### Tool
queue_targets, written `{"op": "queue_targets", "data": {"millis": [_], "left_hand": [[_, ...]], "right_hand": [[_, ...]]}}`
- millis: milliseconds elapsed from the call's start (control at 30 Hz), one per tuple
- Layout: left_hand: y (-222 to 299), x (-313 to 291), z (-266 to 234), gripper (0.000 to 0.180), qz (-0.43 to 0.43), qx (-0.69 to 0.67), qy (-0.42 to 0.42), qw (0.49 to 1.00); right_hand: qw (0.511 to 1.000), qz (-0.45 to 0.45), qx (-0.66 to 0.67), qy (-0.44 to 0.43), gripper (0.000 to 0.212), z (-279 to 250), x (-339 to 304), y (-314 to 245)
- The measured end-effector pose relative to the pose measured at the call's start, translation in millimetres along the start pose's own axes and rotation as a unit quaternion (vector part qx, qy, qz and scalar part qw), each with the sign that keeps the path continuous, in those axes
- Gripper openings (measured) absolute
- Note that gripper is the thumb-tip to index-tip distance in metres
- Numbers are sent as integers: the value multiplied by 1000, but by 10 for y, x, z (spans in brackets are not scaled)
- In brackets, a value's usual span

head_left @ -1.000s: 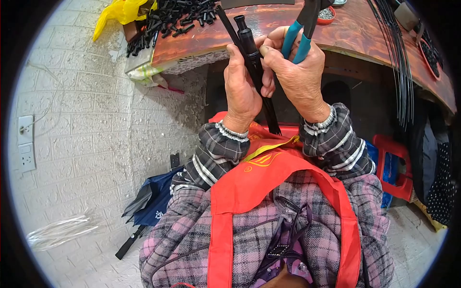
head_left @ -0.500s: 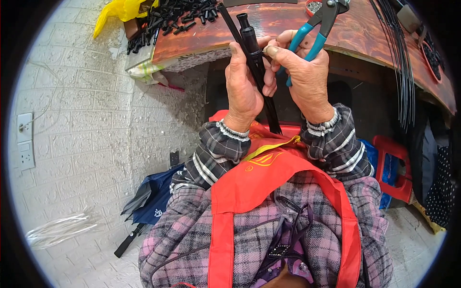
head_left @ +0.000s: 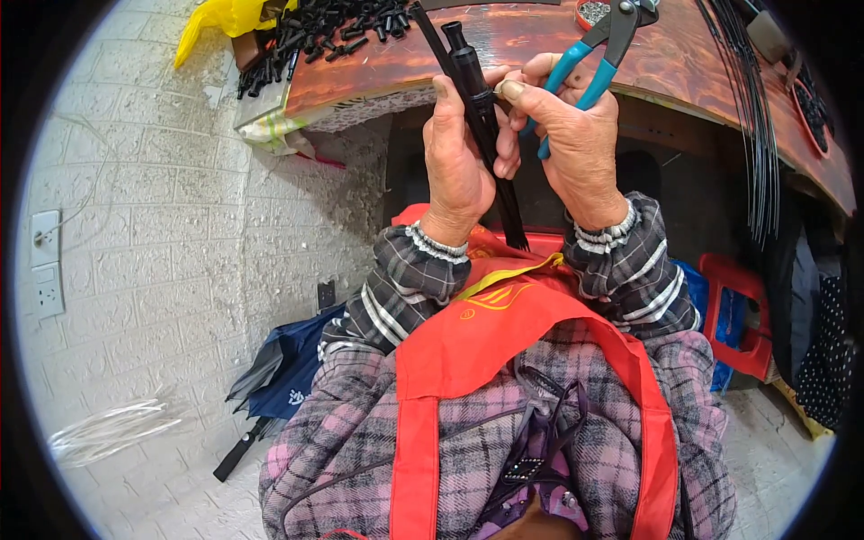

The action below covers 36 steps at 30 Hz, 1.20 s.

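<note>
My left hand (head_left: 454, 171) is closed round a black umbrella frame (head_left: 466, 65), a bundle of folded thin ribs with a black plastic tube-shaped piece at its upper end. The ribs slant down past the palm toward my lap. My right hand (head_left: 578, 144) holds pliers (head_left: 569, 63) with blue-green handles, jaws pointing up and away. Its thumb and forefinger pinch something tiny and pale against the collar of the plastic piece. What it is stays too small to make out. Some left fingertips are hidden behind the bundle.
On the wooden table (head_left: 540, 45) lie several black plastic tubes (head_left: 337, 27) beside a yellow bag (head_left: 211, 27). A red dish of small metal bits (head_left: 592, 13) sits at the back, and long black rods (head_left: 751, 135) hang over the right edge. A red stool (head_left: 742, 315) stands right.
The pliers have tilted and shifted very slightly to the right with my right hand. Both hands keep their hold, and the frame stays almost in place.
</note>
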<state>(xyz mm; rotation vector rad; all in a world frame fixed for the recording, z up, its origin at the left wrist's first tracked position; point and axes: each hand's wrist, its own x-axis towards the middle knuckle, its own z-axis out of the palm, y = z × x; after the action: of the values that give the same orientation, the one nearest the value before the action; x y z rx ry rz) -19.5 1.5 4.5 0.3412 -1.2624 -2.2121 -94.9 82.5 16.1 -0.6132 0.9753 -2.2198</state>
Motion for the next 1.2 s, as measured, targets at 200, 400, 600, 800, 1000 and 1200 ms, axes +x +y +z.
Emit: {"op": "queue_targets", "data": {"millis": [200,400,600,800,1000,1200], "left_hand": [[-5,7,18,61,-7,-2,-7,1000],[9,1,15,62,0,7,6,1000],[9,-1,15,62,1,10,11,1000],[2,12,17,62,-11,9,13,1000],[-22,13,-40,62,11,17,-6,1000],[-11,-24,-53,64,-7,-1,-54,998]], "right_hand": [[1000,7,-6,13,16,1,8,-13],[999,-34,-20,17,15,55,3,1],[999,-29,-10,15,14,45,-14,1],[999,-31,-23,-11,10,-1,-3,17],[994,-38,-100,-11,8,55,-21,27],[988,-80,-127,-47,8,29,-2,13]]}}
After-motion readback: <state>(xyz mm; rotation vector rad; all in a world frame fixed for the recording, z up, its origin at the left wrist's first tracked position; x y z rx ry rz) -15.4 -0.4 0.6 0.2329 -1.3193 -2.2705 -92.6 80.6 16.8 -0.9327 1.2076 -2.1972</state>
